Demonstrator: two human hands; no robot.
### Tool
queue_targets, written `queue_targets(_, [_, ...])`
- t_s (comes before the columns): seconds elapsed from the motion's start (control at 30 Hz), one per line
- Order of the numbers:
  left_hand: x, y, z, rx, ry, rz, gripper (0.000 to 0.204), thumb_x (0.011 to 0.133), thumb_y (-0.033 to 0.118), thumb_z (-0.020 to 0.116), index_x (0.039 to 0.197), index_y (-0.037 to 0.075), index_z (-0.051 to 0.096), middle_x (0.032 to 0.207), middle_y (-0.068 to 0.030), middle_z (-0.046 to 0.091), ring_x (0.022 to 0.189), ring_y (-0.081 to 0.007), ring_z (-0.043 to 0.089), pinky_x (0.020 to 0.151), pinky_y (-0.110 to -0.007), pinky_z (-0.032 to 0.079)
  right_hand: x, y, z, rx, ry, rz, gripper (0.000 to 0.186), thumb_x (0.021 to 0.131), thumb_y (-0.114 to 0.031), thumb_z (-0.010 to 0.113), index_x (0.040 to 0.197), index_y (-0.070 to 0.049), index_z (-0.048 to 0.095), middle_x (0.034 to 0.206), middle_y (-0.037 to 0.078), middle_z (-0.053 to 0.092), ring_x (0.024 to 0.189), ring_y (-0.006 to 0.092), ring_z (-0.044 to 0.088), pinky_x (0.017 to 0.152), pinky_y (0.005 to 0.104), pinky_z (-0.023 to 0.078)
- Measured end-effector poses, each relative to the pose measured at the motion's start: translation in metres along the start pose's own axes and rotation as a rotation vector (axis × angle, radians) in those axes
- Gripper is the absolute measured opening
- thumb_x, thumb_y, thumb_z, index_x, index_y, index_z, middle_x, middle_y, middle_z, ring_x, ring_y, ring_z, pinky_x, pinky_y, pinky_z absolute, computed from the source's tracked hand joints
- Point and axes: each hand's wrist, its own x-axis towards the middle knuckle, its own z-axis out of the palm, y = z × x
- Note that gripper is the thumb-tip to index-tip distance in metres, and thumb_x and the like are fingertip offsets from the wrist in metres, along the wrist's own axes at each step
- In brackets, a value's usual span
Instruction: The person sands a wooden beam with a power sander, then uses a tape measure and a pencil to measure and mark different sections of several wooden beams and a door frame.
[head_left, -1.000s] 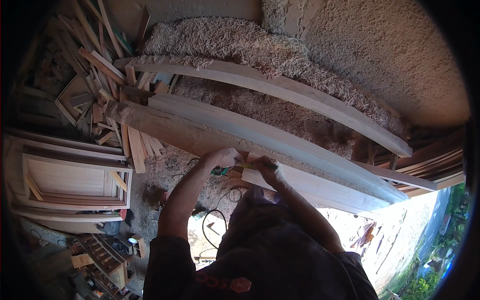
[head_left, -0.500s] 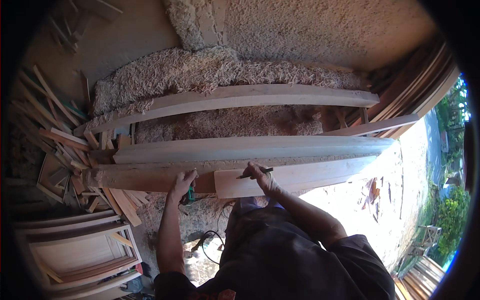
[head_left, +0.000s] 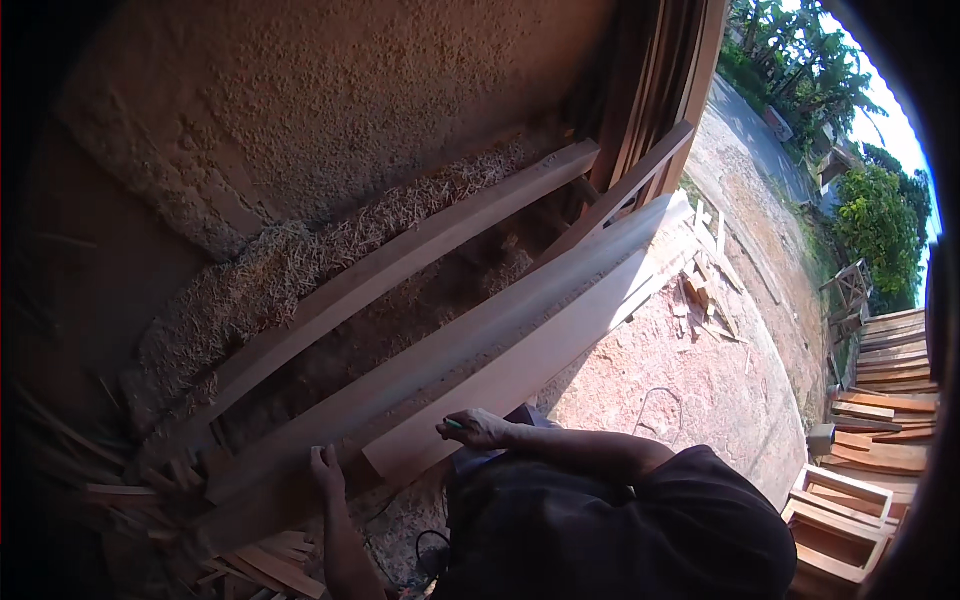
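A pale plank (head_left: 520, 372) lies slantwise on a longer workpiece in front of me. Over the plank's near end is my right hand (head_left: 480, 430), closed around a thin pencil (head_left: 454, 424) with a greenish end. To the left of that end, my left hand (head_left: 326, 468) rests at the darker board (head_left: 300, 485). Its fingers are bent together in shadow; what they hold, if anything, cannot be made out.
Beyond the plank run another long beam (head_left: 400, 410) and a farther beam (head_left: 400, 255), with wood shavings (head_left: 250, 280) heaped behind. Scrap strips (head_left: 270, 570) lie at lower left. Boards (head_left: 660, 90) lean at the far wall; wooden frames (head_left: 840, 510) stand at right.
The view has swung to the right, showing more of the sunlit yard. My right hand keeps the pencil near the plank's end. The green object under my left hand no longer shows.
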Motion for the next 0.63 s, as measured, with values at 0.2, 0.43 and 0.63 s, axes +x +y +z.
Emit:
queue_targets(0.2, [-0.022,0.052,-0.008,0.516,0.357,0.17,0.028,0.091,0.025,0.061,0.109,0.004,0.056,0.103,-0.0188,0.058,0.098,-0.0396,0.054,0.087,-0.048,0.042,-0.008,0.017,-0.031,-0.101,0.071,-0.003,0.052,0.095,-0.05,0.048,0.093,0.0,0.061,0.087,0.021,0.066,0.086,0.037,0.063,0.076,0.0445,0.047])
queue_targets(0.43, [-0.119,0.112,0.023,0.359,0.623,-0.061,0.036,0.086,0.023,0.065,0.119,0.009,0.056,0.119,-0.0178,0.055,0.112,-0.0387,0.05,0.094,-0.051,0.039,-0.027,0.062,-0.055,-0.102,0.05,-0.294,0.02,0.092,-0.015,0.053,0.107,-0.002,0.053,0.075,0.009,0.057,0.059,0.0169,0.054,0.055,0.0332,0.045])
queue_targets(0.63, [-0.332,0.113,0.165,-0.352,0.428,-0.867,0.047,0.083,0.039,0.068,0.121,0.013,0.057,0.133,-0.0217,0.05,0.121,-0.0372,0.049,0.095,-0.049,0.041,-0.03,0.105,-0.105,-0.261,-0.465,-0.298,0.039,0.099,-0.029,0.05,0.13,-0.005,0.051,0.075,0.008,0.063,0.053,0.0133,0.057,0.049,0.0313,0.044])
